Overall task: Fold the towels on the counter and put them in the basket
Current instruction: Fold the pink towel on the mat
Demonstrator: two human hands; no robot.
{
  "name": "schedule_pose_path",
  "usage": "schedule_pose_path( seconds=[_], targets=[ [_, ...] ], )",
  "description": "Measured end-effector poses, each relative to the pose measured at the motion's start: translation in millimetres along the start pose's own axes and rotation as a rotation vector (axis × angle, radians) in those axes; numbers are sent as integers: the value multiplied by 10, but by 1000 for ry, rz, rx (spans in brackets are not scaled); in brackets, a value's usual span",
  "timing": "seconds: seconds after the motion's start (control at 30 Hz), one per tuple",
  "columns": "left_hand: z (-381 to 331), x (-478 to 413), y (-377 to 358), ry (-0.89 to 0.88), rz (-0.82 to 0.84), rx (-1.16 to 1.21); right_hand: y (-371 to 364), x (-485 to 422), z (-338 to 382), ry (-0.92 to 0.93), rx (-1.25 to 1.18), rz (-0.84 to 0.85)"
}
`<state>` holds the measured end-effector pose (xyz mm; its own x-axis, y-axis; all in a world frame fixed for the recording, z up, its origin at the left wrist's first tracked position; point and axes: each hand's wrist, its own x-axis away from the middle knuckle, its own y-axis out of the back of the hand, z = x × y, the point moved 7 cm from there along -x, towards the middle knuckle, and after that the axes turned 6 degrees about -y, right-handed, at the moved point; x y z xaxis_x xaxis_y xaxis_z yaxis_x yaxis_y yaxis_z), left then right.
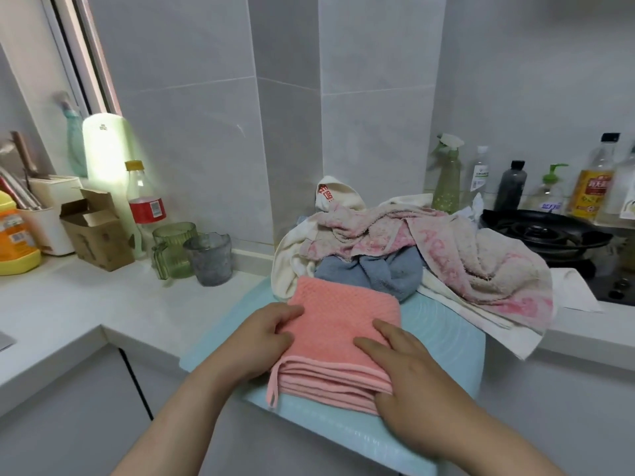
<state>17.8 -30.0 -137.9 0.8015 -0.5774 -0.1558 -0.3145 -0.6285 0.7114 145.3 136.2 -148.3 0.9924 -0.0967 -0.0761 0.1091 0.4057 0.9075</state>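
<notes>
A folded salmon-pink towel (338, 334) lies on a pale blue surface (443, 341) at the counter's front edge; whether that surface is the basket I cannot tell. My left hand (256, 341) grips the towel's left edge, fingers curled over it. My right hand (409, 376) lies on top at the right, thumb tucked under the stacked layers. Behind the folded towel sits a heap of unfolded towels: a blue one (381, 269), a worn pink-and-white one (481, 266) draped to the right, and a cream one (287, 266).
Two glass cups (192, 255), a cola bottle (146, 204), a cardboard box (98, 231) and a yellow bottle (15, 235) stand at the left on the white counter (86, 304). At right are a gas stove (543, 231) and several bottles (591, 187).
</notes>
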Motion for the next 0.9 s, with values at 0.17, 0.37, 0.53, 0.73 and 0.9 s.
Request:
schedule_pose_path(
  seconds=[0.17, 0.37, 0.53, 0.73, 0.9],
  targets=[
    [-36, -13, 55, 72, 18, 144, -27, 6, 74, -27, -2, 21],
    [-137, -199, 102, 36, -96, 319, -51, 52, 160, -18, 43, 68],
    [31, -115, -4, 14, -172, 211, -95, 52, 163, 7, 85, 76],
    [-15, -157, -84, -30, -132, 44, -99, 37, 125, 24, 23, 69],
    [-89, -90, -152, -5, 33, -8, -87, 33, 82, 3, -78, 143]
  ],
)
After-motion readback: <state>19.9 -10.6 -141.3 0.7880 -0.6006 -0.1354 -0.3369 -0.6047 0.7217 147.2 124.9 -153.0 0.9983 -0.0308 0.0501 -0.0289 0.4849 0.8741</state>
